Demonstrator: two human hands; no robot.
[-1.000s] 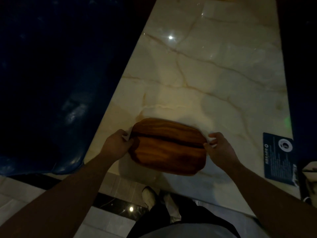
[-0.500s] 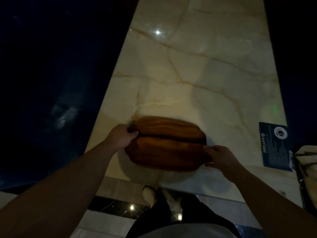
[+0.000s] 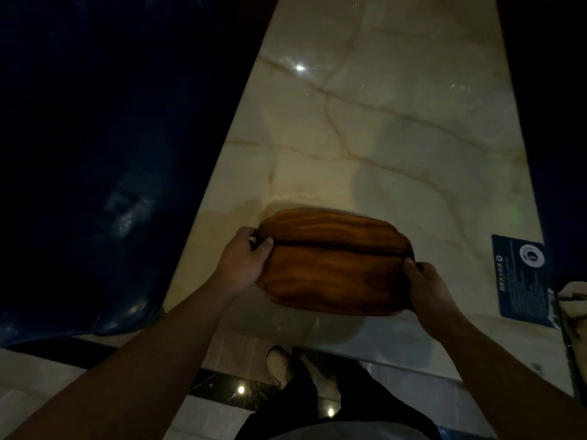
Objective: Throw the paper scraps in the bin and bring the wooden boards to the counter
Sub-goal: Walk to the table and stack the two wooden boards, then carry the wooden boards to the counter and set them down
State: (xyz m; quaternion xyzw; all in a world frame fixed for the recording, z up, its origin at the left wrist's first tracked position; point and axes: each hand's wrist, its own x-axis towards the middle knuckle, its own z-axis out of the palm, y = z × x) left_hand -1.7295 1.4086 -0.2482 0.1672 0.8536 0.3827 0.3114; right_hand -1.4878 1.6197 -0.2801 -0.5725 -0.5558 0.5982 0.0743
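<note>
Two wooden boards [image 3: 333, 258], stacked with the upper one offset toward 12 o'clock so a dark step line runs across the pile; they sit low over the near end of the marble table [image 3: 381, 138], whether resting on it or just lifted cannot be told. Left hand [image 3: 243, 265] clamped on the 9 o'clock end, thumb on top at the step, likely to keep both boards from sliding apart. Right hand [image 3: 427, 287] clamped on the 3 o'clock end, thumb over the rim. The two-ended grip suits carrying the pile level as one unit. Blue printed card [image 3: 521, 277] lies flat at 3 o'clock, apart from the boards. Paper scraps: none seen.
</note>
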